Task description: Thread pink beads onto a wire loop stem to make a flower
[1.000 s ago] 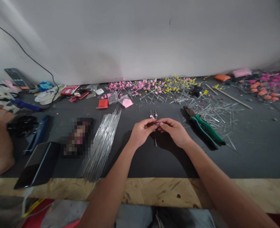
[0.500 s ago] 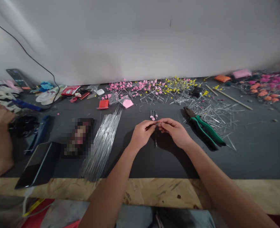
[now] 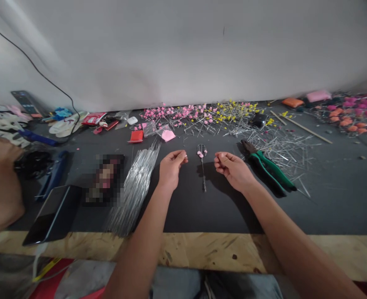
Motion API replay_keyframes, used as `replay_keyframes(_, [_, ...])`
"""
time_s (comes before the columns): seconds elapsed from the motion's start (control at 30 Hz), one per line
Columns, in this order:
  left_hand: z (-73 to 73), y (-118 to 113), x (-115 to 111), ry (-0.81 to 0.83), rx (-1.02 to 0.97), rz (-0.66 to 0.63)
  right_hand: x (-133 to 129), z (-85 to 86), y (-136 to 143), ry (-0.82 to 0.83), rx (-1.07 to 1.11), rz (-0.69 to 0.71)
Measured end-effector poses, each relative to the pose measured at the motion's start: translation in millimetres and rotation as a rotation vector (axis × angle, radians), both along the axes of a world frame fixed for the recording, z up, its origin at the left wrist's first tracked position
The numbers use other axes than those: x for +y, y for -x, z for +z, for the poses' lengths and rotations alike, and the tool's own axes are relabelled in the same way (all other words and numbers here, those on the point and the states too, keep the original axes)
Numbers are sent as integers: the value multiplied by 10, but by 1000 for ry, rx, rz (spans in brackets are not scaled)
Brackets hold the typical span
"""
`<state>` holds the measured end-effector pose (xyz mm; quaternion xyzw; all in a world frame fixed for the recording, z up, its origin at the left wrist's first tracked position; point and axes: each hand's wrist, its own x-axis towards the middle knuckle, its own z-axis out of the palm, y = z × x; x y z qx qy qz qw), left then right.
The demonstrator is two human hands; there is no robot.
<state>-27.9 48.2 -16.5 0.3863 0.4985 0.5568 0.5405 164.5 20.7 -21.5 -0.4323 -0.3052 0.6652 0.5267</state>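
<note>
The wire piece (image 3: pixel 203 170) lies on the mat (image 3: pixel 189 211) between the hands. Left hand (image 3: pixel 171 168) and right hand (image 3: pixel 232 169) each have thumb and fingers together; whether on anything, I cannot tell

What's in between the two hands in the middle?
A thin wire piece with pink bits lies on the dark tabletop between the left hand and right hand, as the head view shows.

A single head-worn camera looked forward and down from above the wearer's forearms, facing the dark tabletop (image 3: pixel 189 207) at close range, with the pale wall (image 3: pixel 183 54) beyond.
</note>
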Motion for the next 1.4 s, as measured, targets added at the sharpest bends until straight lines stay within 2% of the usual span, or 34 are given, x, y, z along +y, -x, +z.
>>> replay_keyframes(0.2, [-9,45,37,8,-14,70,-23,25,9,-36,3,20])
replay_keyframes(0.33, [-65,114,74,-72,149,131,-26,22,12,-52,13,39])
replay_keyframes(0.43, [-67,135,77,-107,264,114,-25,22,17,-44,6,47])
replay_keyframes(0.63, [-12,108,50,-78,242,31,-34,44,26,-29,-13,29])
replay_keyframes(0.83, [-40,144,68,-162,378,5,-32,39,33,-56,-17,67])
replay_keyframes(0.97, [-46,153,70,-171,326,-43,-29,41,39,-59,11,52])
replay_keyframes(1.13, [-31,148,58,-141,333,-22,-32,45,41,-64,3,42])
replay_keyframes(1.4, [-76,178,84,-191,417,-14,-31,53,60,-60,29,4])
